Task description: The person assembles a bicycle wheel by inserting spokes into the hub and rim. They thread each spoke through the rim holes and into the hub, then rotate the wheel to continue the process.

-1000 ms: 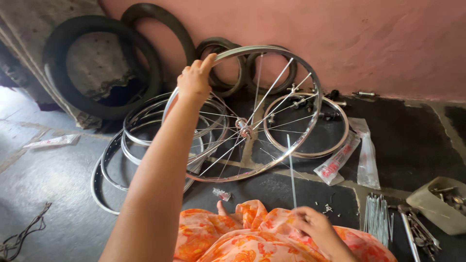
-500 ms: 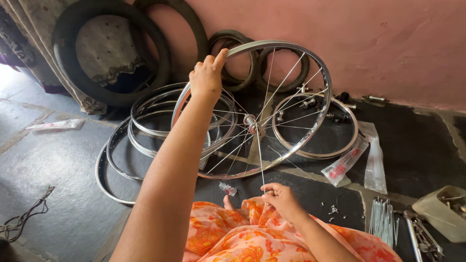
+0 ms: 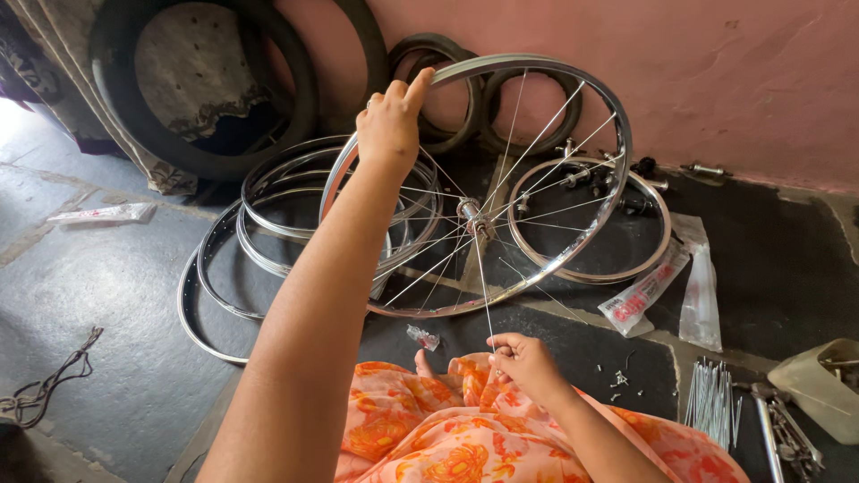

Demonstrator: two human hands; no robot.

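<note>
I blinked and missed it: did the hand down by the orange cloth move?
Yes. The right hand slid leftward along the orange floral cloth, away from the bundle of loose spokes, to beneath the wheel's hub.

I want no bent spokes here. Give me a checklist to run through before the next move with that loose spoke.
1. Left hand has a grip on the wheel rim: ok.
2. Right hand pinches the loose spoke at its lower end: ok.
3. Spoke's upper end reaches the hub: ok.
4. Spoke seated in a hub hole: cannot tell.
5. Spare spokes lie on the floor near the right hand: ok.
</note>
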